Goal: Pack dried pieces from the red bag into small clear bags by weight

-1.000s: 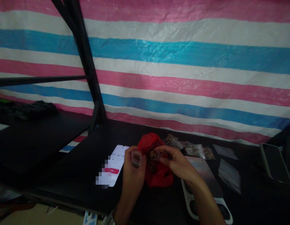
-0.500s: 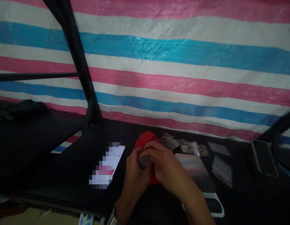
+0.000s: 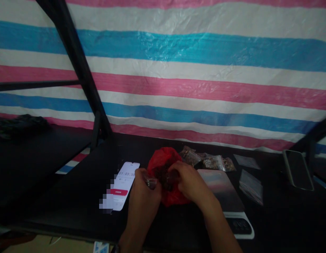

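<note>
A small clear packet (image 3: 150, 181) is being pinched between the thumb and the fingers of the left hand (image 3: 144, 192), well to the left of the scale (image 3: 220, 189). The fingers are being closed narrowly on it. Its long side seems to be held roughly upright, though the picture is dim there and this cannot be told for sure.

The right hand (image 3: 189, 183) is being held just to the left of the scale, and its fingertips (image 3: 173, 173) are being pushed into the open mouth of the red bag (image 3: 175, 198). These fingertips are being drawn close together over the dark contents (image 3: 163, 176); whether anything is being gripped between them cannot be told.

The red bag is being rested on the table (image 3: 73, 182), just beside the left edge of the scale, between the two hands and touched by both. From the right fingertips the packet is placed to the left, very near, with only the dark contents between them. The right hand is the nearer one to the contents, and the left hand to the packet.

Behind the scale some filled little bags (image 3: 205, 161) are being kept, and to its right some empty clear bags (image 3: 251, 186). Further right a dark phone (image 3: 298, 170) is being leaned. Far to the left of the scale a timer is being shown on a lit phone (image 3: 123, 184).
</note>
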{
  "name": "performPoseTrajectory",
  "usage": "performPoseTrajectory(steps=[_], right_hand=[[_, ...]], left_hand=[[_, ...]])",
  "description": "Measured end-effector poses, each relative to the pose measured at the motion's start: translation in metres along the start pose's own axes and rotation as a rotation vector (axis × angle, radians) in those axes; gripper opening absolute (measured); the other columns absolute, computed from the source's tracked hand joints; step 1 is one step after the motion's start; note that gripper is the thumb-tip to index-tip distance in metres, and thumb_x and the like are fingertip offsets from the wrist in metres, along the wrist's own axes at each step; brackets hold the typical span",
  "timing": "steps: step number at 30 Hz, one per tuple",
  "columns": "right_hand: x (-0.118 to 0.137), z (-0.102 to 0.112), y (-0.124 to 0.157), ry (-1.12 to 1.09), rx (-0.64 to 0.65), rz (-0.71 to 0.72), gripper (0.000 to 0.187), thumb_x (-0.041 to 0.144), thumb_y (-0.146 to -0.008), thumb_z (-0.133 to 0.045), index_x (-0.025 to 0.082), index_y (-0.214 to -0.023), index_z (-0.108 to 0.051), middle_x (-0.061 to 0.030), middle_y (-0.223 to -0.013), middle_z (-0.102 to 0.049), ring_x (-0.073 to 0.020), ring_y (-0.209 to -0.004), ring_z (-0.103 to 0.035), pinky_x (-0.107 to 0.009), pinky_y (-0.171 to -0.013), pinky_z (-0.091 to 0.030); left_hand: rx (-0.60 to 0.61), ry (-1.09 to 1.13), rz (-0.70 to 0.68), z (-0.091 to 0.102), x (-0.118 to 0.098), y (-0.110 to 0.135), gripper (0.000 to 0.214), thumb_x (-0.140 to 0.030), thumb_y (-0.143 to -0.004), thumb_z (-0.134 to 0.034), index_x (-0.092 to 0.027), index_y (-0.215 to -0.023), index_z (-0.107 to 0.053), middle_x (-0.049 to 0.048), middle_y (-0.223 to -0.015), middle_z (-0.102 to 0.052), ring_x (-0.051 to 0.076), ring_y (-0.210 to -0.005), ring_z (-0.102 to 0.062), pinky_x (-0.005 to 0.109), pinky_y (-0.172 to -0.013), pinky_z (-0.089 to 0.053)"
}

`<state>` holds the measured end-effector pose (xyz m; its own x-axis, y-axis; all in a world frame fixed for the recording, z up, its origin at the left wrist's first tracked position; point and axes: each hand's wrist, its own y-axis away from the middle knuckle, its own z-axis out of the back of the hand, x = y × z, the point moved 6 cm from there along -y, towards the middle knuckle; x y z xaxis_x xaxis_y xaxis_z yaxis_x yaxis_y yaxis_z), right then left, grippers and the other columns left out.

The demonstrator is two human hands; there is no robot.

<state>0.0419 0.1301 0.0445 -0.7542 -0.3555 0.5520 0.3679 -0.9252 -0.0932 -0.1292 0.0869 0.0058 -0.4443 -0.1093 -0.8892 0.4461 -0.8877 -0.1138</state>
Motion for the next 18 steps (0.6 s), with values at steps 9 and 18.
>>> performPoseTrajectory(steps=[9,18], right_hand=[[0.001,0.007,0.023,0.033,0.028,-0.020,0.058,-0.014,-0.061,-0.047,0.020,-0.098,-0.077,-0.0083,-0.107,-0.076,-0.0234,-0.101,-0.072,-0.032,-0.088,-0.050],[0.007,-0.009,0.027,-0.303,0.056,-0.023,0.059,-0.012,-0.065,-0.050,0.020,-0.104,-0.080,-0.0057,-0.107,-0.080,-0.0222,-0.103,-0.074,-0.031,-0.091,-0.054]], left_hand=[[0.076,0.213,-0.033,-0.010,-0.006,0.010,0.033,-0.012,-0.071,-0.059,-0.027,-0.098,-0.048,-0.0070,-0.072,-0.056,0.017,-0.057,-0.059,0.028,-0.056,-0.045],[-0.023,0.401,-0.007,-0.009,-0.005,0.004,0.033,-0.022,-0.066,-0.065,-0.026,-0.093,-0.048,-0.0064,-0.076,-0.051,0.014,-0.063,-0.052,0.026,-0.057,-0.046]])
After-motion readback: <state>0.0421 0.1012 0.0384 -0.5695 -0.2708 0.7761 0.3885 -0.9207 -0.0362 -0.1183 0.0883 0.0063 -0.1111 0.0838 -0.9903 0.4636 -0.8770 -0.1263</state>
